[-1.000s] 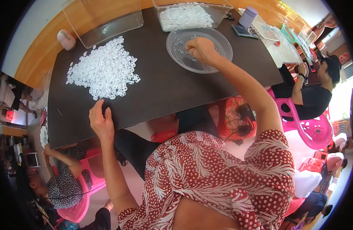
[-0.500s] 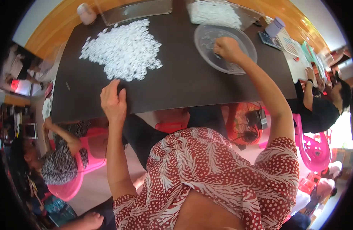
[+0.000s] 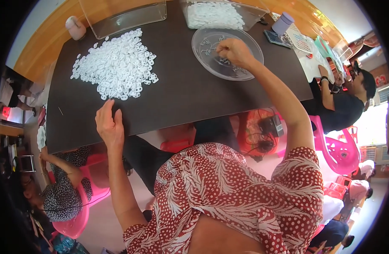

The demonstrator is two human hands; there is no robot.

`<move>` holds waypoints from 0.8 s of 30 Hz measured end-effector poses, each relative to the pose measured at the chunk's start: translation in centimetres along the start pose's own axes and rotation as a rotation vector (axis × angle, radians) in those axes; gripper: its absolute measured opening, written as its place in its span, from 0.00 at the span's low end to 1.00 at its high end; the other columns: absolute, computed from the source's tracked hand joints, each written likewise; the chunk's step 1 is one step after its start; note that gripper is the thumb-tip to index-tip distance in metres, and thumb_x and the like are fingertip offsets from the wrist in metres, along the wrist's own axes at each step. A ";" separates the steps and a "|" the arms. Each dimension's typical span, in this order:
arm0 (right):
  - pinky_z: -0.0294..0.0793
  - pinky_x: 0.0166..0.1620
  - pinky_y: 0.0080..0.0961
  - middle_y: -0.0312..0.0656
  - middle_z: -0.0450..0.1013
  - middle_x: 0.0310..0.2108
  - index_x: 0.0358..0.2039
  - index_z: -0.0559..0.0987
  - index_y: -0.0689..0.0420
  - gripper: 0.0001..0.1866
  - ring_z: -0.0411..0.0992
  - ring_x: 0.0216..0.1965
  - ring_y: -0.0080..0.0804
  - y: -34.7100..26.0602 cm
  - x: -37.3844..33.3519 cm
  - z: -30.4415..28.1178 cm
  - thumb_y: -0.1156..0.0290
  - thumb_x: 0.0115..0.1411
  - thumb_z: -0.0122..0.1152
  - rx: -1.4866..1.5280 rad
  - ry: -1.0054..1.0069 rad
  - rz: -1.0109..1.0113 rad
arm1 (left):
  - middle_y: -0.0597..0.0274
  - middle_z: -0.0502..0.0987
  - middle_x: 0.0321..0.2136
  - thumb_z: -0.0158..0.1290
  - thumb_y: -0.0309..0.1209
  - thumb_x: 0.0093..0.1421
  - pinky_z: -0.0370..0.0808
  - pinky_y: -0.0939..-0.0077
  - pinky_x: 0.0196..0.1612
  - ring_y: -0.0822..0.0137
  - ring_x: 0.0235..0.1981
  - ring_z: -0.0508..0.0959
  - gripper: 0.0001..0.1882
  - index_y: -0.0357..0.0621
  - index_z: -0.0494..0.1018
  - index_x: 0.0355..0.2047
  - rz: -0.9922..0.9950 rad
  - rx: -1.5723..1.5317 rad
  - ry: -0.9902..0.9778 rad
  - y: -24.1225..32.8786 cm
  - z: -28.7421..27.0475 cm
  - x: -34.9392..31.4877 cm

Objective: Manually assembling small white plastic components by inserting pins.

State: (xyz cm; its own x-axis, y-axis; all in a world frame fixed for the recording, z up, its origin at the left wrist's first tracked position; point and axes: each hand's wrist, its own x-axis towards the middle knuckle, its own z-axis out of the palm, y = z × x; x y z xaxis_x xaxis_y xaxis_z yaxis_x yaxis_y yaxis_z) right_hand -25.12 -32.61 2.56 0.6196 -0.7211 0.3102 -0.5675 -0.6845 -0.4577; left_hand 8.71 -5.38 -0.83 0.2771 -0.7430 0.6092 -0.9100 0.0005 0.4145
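Dark table: my left hand lies open. My right hand curls over small pieces, pinch unclear. Light touch seems best.

Lit rather brightly, most strongly from the right, and burnt out to plain white at the opening there. Darker toward the left rim and beneath the table, with only soft shadows. Shining with pale glare inside the clear box at the upper left, and very bright, with fine detail partly lost, on the heap of white pieces. Bent visibly along the wooden panel, and closed in by black at the corners. Clear enough near the middle, but softer toward the edges.
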 end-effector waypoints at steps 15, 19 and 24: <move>0.70 0.32 0.43 0.51 0.73 0.23 0.21 0.78 0.58 0.08 0.72 0.29 0.52 -2.9 3.5 3.1 0.67 0.46 0.57 -0.150 0.067 -0.048 | 0.53 0.75 0.40 0.53 0.22 0.50 0.67 0.65 0.46 0.54 0.42 0.73 0.17 0.39 0.71 0.42 -0.007 0.018 -0.016 0.3 -0.2 0.1; 0.70 0.32 0.45 0.53 0.73 0.23 0.20 0.77 0.59 0.09 0.72 0.29 0.54 -3.4 4.5 4.1 0.67 0.45 0.56 -0.186 -0.026 -0.003 | 0.53 0.75 0.39 0.54 0.23 0.50 0.67 0.64 0.46 0.54 0.41 0.73 0.16 0.38 0.72 0.41 0.003 0.032 0.002 0.1 0.1 0.0; 0.70 0.32 0.48 0.58 0.72 0.23 0.18 0.76 0.62 0.09 0.71 0.29 0.58 -2.6 5.1 4.9 0.70 0.44 0.53 -0.297 -0.053 -0.068 | 0.53 0.75 0.40 0.54 0.22 0.49 0.68 0.64 0.45 0.54 0.41 0.73 0.16 0.38 0.72 0.40 0.051 0.003 0.041 -0.1 0.2 0.1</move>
State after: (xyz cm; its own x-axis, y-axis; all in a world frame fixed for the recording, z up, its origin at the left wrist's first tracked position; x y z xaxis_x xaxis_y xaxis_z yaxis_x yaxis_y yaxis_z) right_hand -17.83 -33.99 1.24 0.6845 -0.6713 0.2842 -0.6526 -0.7381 -0.1716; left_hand 8.70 -5.60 -0.97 0.2431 -0.7138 0.6568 -0.9241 0.0355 0.3805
